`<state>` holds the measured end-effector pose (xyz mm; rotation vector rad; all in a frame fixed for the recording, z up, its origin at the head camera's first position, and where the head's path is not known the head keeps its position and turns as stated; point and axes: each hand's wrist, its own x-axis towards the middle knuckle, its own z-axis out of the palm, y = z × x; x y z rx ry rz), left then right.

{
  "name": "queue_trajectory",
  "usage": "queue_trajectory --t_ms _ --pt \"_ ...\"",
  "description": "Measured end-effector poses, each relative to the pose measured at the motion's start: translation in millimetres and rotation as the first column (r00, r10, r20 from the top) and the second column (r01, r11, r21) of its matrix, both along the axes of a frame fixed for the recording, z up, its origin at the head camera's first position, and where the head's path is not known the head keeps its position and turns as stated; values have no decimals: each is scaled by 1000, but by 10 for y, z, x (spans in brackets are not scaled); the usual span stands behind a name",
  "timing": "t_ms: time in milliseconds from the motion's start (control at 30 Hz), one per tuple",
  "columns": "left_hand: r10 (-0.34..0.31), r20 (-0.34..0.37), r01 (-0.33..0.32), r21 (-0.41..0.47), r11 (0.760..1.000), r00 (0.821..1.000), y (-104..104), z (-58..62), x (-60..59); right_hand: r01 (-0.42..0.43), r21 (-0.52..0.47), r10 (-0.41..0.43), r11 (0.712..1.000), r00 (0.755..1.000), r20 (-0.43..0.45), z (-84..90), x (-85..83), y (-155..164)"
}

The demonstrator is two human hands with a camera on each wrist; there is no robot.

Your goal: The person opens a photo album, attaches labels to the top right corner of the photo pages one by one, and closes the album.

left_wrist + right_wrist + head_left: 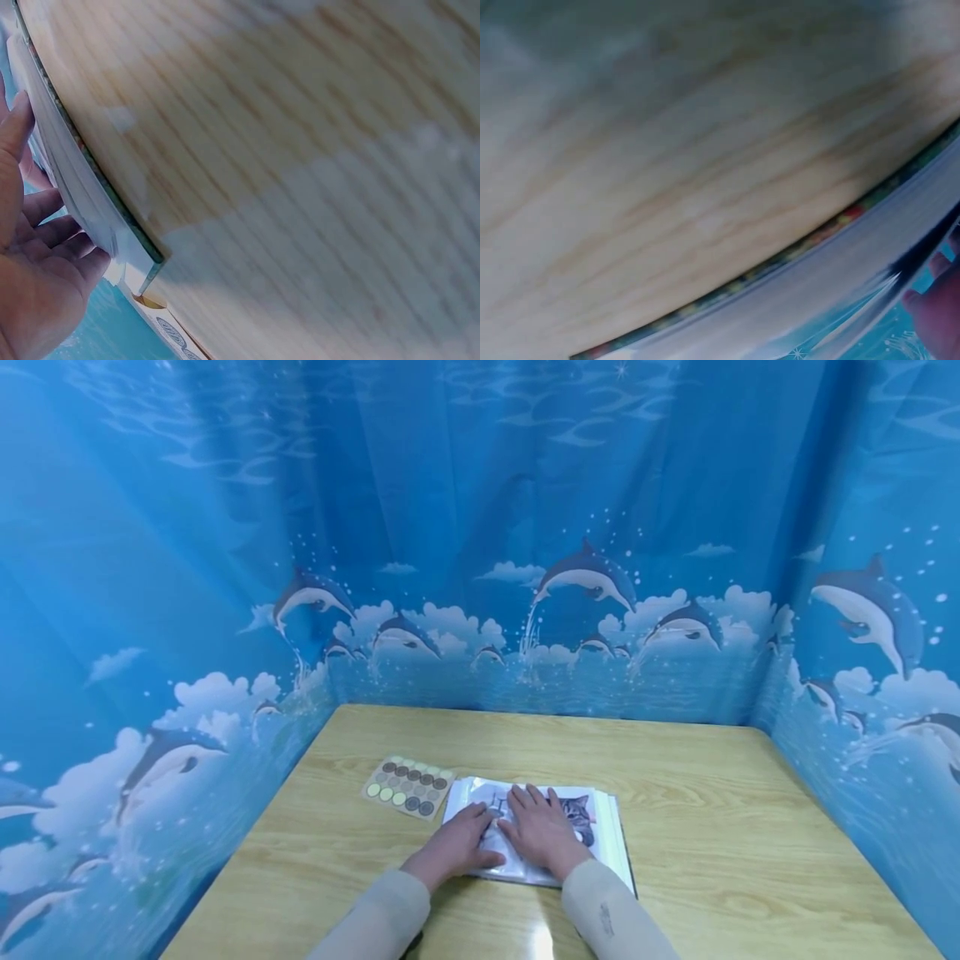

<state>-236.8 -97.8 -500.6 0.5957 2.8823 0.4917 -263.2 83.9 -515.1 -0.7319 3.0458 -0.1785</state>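
Note:
An open photo album (613, 852) with glossy clear-sleeved pages lies on the table in the head view. A cat picture (576, 811) shows on its right page. My left hand (457, 847) rests on the left page, its fingers relaxed and pointing toward the middle. My right hand (542, 828) lies flat, fingers spread, across the middle and right page, partly covering the picture. In the left wrist view the left hand (45, 277) is over the thick page edges (82, 191). Only a little of the right hand (939, 311) shows in the right wrist view.
A sheet of round coin-like stickers (408, 787) lies just left of the album, in dark, grey and pale green circles. The wooden table (720, 827) extends around them. Blue dolphin-print curtains (480, 568) enclose the back and sides.

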Motion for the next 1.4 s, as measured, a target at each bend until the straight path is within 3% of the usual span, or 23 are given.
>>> queue_trajectory --t_ms 400,767,1000,1400 --pt "3 -1 -3 2 1000 1000 6 7 9 -18 -8 18 1000 998 -52 -17 44 62" --pt "-17 -25 17 3 1000 1000 13 -6 -1 31 -24 -31 999 999 -26 -81 -26 93" --pt "-5 -8 5 6 1000 1000 26 8 0 47 27 -47 999 999 -4 -41 -8 65" --pt "5 -31 -5 -16 1000 1000 5 24 -24 9 -1 -9 1000 998 -59 -26 32 64"
